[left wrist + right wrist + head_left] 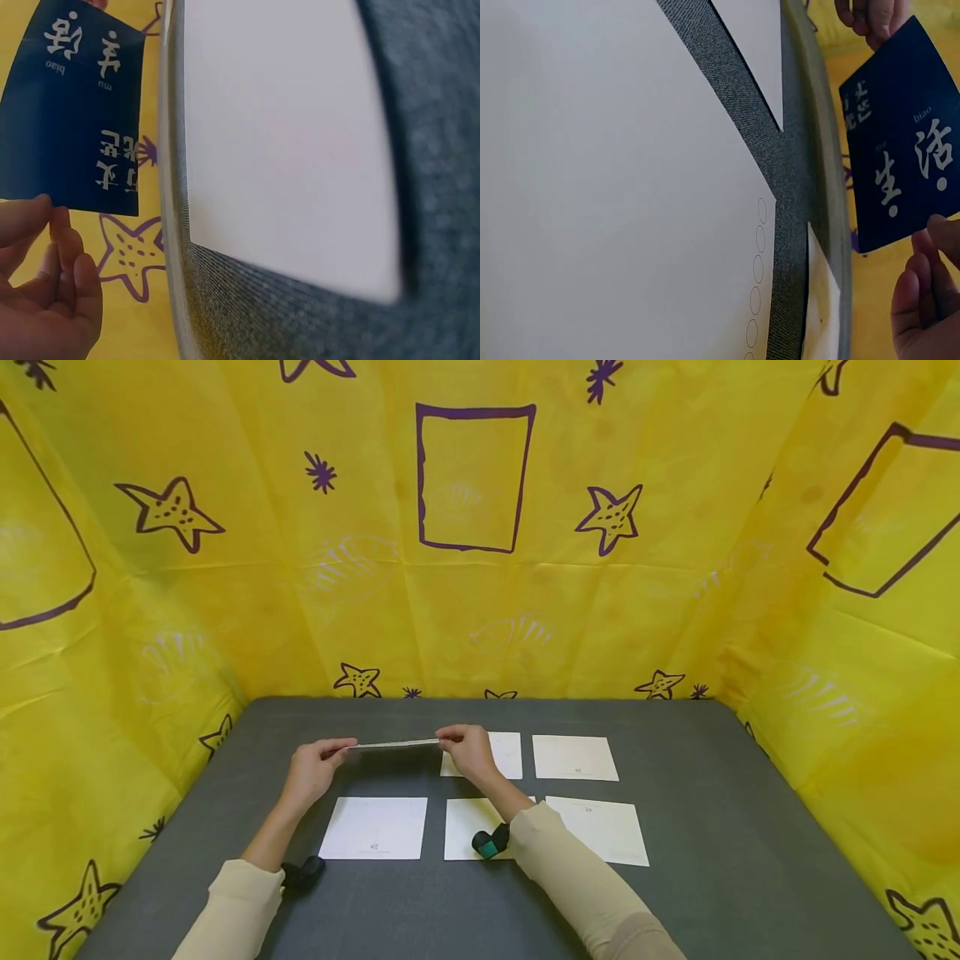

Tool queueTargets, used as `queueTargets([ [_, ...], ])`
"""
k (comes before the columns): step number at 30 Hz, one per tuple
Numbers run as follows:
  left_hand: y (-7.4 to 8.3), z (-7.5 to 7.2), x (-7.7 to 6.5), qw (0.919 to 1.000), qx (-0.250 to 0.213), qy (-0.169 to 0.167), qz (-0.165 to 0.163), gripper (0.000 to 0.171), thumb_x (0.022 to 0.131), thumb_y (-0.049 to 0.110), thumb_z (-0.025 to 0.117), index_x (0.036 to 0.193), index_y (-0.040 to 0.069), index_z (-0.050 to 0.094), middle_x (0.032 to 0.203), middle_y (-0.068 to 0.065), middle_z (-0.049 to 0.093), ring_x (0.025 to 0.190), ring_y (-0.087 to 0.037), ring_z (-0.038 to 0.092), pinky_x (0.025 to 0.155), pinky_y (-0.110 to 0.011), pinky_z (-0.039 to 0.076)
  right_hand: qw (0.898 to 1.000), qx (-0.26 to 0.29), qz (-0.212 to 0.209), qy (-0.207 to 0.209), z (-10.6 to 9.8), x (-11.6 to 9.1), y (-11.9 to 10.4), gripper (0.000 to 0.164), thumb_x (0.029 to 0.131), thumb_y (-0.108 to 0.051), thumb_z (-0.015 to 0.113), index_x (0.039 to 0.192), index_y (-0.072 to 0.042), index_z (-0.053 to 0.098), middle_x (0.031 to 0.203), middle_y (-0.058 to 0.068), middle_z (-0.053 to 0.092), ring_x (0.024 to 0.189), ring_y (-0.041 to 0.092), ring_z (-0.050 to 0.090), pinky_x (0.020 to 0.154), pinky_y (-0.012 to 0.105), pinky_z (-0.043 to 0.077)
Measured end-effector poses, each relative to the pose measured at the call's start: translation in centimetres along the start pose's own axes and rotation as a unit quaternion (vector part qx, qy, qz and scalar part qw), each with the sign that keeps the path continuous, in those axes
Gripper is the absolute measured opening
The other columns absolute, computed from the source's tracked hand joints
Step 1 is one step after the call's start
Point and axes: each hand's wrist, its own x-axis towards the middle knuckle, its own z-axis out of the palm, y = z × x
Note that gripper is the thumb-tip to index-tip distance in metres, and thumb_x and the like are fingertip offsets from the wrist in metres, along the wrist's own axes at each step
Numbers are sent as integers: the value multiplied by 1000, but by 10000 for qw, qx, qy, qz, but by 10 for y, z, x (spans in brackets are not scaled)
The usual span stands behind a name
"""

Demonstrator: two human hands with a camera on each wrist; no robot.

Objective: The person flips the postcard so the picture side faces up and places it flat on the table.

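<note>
Both hands hold a postcard (397,744) level above the far left of the dark table, so the head view catches it almost edge-on. My left hand (313,770) pinches its left end between thumb and fingers. The right hand (467,753) grips the opposite end the same way. In the left wrist view the postcard (67,120) shows a dark blue face with white Chinese characters. The right wrist view shows that blue face of the postcard (900,142) too, with a hand at each end.
Two white cards lie in the back row: one (510,753) partly behind the right hand, one (576,757) farther right. Nearer are three more: left (373,828), middle (463,831) partly under the right forearm, right (600,832). Yellow patterned cloth (480,610) surrounds the table (420,910).
</note>
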Motion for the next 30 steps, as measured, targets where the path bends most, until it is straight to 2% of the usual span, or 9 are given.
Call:
queueTargets([
  [8, 0, 0, 1, 9992, -33, 407, 47, 22, 93, 8, 63, 109, -4, 71, 102, -24, 71, 78, -9, 58, 64, -14, 46, 9992, 262, 255, 132, 0, 0, -3, 11, 88, -4, 68, 95, -2, 76, 93, 13, 74, 78, 15, 62, 62, 20, 46],
  [15, 1, 2, 2, 9974, -192, 686, -102, 22, 91, 10, 66, 106, -7, 71, 100, -25, 71, 73, -3, 55, 62, -13, 44, 9971, 547, 488, 211, 0, 0, -2, 11, 88, -7, 69, 95, -2, 76, 93, 12, 74, 78, 15, 59, 64, 21, 46],
  [22, 0, 4, 3, 9951, -385, 915, 14, 22, 89, 8, 69, 106, -6, 72, 99, -24, 70, 70, 6, 49, 62, -8, 42, 9924, 908, 821, 147, -1, 0, -2, 13, 88, -12, 70, 97, -4, 76, 92, 9, 73, 77, 14, 56, 65, 23, 48],
  [25, 1, 4, 3, 9943, -435, 974, -7, 22, 89, 10, 69, 106, -4, 73, 100, -24, 71, 74, 5, 53, 64, -7, 42, 9906, 1019, 896, 149, -1, 1, -2, 14, 88, -13, 70, 96, -4, 76, 91, 9, 73, 77, 14, 56, 66, 24, 49],
  [30, 2, 5, 4, 9943, -439, 916, -310, 27, 92, 18, 68, 109, -2, 72, 107, -22, 72, 87, -13, 64, 68, -7, 42, 9902, 1063, 896, 157, -1, 2, -2, 14, 89, -14, 69, 94, -3, 75, 89, 9, 72, 77, 14, 55, 65, 23, 48],
])
